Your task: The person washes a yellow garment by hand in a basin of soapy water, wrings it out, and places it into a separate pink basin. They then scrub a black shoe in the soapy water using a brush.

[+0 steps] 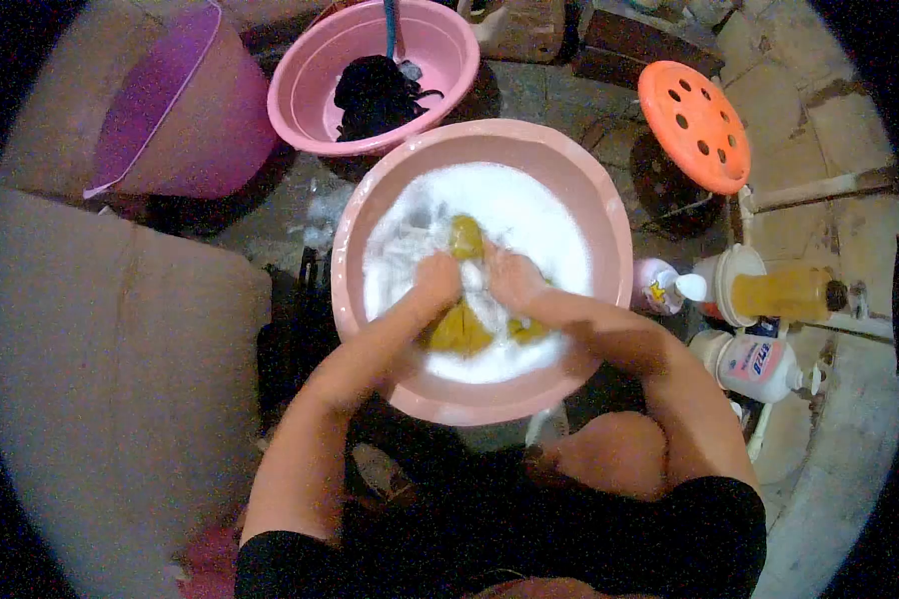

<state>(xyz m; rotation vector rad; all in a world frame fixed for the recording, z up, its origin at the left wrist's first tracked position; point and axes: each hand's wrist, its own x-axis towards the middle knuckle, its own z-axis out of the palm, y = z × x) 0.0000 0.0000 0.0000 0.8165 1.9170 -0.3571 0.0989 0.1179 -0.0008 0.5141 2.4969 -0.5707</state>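
A wide pink basin stands in front of me, filled with white suds. In the suds lies a wet mustard-yellow cloth, part of it bunched up between my hands. My left hand is closed on the cloth at its left side. Close by on the right, my right hand is also at the cloth, slightly blurred, with its fingers partly hidden by foam, so its hold cannot be made out. The lower part of the cloth spreads toward me under the foam.
A smaller pink basin holds dark cloth and a hose end. A purple tub stands at the upper left. An orange perforated stool is at the right, above several bottles, including a white one.
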